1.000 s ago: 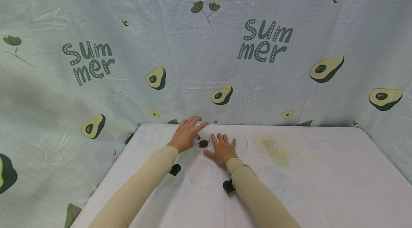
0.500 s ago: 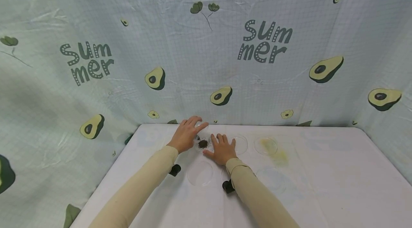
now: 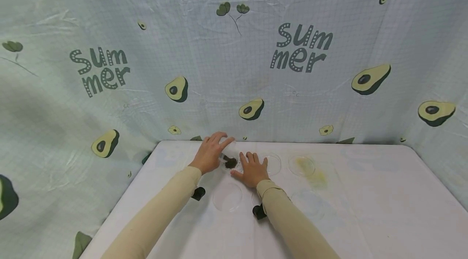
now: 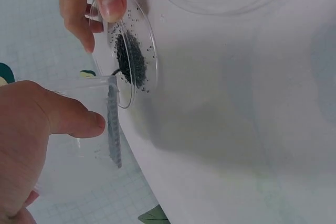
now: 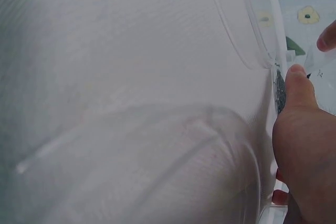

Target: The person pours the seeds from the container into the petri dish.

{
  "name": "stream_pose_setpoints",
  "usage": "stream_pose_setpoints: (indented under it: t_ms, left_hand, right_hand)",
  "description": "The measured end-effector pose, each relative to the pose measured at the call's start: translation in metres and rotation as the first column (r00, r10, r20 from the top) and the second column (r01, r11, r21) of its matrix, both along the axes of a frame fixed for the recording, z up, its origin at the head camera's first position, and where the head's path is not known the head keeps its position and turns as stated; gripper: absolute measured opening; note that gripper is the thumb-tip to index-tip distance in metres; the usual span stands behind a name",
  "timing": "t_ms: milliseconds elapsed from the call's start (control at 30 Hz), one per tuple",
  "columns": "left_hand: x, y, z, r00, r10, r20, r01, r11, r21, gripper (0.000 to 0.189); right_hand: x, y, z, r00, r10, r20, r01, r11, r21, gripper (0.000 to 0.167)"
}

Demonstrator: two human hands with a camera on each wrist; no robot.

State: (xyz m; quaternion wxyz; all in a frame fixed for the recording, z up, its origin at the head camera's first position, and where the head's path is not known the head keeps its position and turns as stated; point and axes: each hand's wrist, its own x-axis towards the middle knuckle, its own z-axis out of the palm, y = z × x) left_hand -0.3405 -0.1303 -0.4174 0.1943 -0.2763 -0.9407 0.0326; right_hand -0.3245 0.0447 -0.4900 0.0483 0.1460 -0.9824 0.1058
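Note:
My left hand (image 3: 211, 155) grips a clear plastic container (image 4: 73, 156), tilted over the table's back left. Dark grains (image 4: 114, 129) lie along the container's lower wall, and its corner sits right at the rim of a clear petri dish (image 4: 153, 51). In the dish is a heap of dark granules (image 3: 230, 163), with loose specks around it. The right hand (image 3: 253, 171) lies beside that dish, fingers spread, thumb and forefinger touching its rim. The left wrist view shows the right thumb (image 4: 112, 6) on the near side of the rim.
More clear dishes stand on the white table: one right of my right hand (image 3: 280, 164), one in front (image 3: 241, 198), one at a yellowish patch (image 3: 314, 166). Another is partly hidden by the right wrist. A patterned curtain (image 3: 212, 56) hangs directly behind the table edge.
My left hand has shifted slightly left. A dark streak of grains now reaches from the container to the heap, which looks a little larger. The right hand stays put.

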Motion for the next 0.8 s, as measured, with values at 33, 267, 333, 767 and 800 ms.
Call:
stream_pose_setpoints:
  t_ms: [33,267,333,767,800]
  left_hand:
    - [0.000,-0.001,0.000,1.000,0.007,0.005,-0.007,1.000,0.013,0.082]
    - [0.001,-0.008,-0.002,0.998,0.053,0.044,-0.058,0.992,0.113,0.082]
    - [0.001,-0.010,-0.002,0.996,0.069,0.051,-0.075,0.988,0.132,0.084]
    - [0.002,-0.020,-0.006,0.994,0.104,0.034,-0.109,0.959,0.261,0.089]
    - [0.002,-0.021,-0.007,0.994,0.107,0.036,-0.113,0.957,0.267,0.089]
  right_hand:
    - [0.000,0.000,0.000,1.000,0.001,-0.001,-0.001,1.000,0.002,0.082]
    - [0.003,0.000,0.003,1.000,0.002,-0.006,-0.002,1.000,-0.010,0.081]
    - [0.002,0.000,0.002,1.000,0.000,-0.004,0.000,1.000,-0.005,0.081]
    - [0.000,-0.001,-0.002,1.000,-0.003,-0.003,0.003,1.000,-0.006,0.081]
    - [-0.001,-0.001,-0.003,1.000,-0.003,0.003,0.003,1.000,-0.001,0.081]
